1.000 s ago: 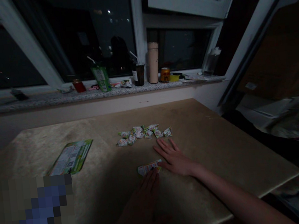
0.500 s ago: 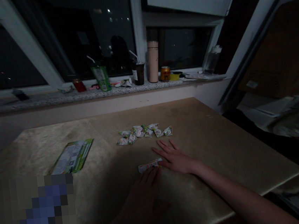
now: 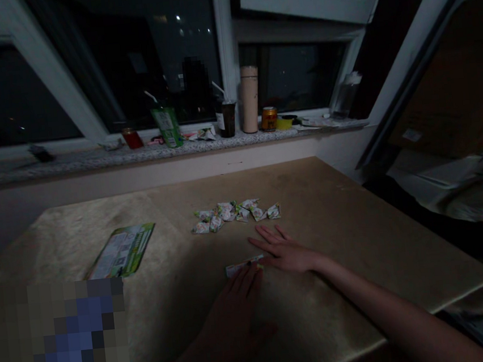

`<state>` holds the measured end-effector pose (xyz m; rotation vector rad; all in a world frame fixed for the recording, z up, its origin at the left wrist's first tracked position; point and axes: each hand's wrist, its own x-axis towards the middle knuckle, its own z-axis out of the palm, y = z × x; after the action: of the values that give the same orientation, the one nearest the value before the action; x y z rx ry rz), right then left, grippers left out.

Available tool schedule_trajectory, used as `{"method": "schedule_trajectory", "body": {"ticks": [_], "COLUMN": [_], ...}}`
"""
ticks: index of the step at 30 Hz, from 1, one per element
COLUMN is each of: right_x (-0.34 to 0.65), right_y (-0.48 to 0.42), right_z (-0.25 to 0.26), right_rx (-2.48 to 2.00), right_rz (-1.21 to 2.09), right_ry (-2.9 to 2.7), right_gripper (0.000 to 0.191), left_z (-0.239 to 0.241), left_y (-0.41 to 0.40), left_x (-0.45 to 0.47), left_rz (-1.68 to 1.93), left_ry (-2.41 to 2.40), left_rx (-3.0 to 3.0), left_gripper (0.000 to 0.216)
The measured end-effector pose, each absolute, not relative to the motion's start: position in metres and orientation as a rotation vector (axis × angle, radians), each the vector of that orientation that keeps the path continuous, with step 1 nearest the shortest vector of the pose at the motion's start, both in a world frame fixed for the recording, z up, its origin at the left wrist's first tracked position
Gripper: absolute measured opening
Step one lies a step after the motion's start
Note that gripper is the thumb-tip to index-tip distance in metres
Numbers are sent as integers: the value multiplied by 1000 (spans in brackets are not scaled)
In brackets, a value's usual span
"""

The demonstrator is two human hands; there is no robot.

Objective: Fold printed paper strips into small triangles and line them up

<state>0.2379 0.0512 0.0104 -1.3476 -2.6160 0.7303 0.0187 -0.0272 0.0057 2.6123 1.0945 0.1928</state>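
Note:
A narrow folded strip of printed paper or wrapper lies flat on the table in front of me. My left hand, in shadow, rests on its near edge with the fingers stretched out. My right hand lies flat and spread on the cloth, its thumb touching the right end of the strip. Just beyond my right fingertips sits a loose row of several small twisted, folded wrappers, white and green. To the left lies a flat green-and-white printed packet.
A tan cloth covers the table. Along the windowsill stand a green drink pack with a straw, a dark cup, a pink flask, an orange can and a red jar. A blurred patch hides the lower left.
The view has shifted slightly. My left fingers cover a little more of the strip, and its visible face looks narrower and plainer. My right hand stays nearly in place.

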Motion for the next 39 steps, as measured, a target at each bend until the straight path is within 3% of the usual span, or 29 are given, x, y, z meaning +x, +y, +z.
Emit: {"method": "schedule_trajectory", "body": {"ticks": [4, 27, 39], "right_x": [239, 234, 231], "right_y": [56, 57, 57], "right_z": [17, 14, 19], "right_rx": [-1352, -1437, -1469], "right_rz": [857, 933, 964], "right_ry": [-2630, -2532, -2530], "right_gripper": [77, 63, 70], "left_z": [6, 12, 9], "left_y": [-27, -26, -22], "left_x": [18, 19, 14], "left_rz": [200, 152, 155], "left_ry": [1091, 1099, 1001], "left_rx": [2601, 2567, 2628], "left_gripper": [84, 89, 84]}}
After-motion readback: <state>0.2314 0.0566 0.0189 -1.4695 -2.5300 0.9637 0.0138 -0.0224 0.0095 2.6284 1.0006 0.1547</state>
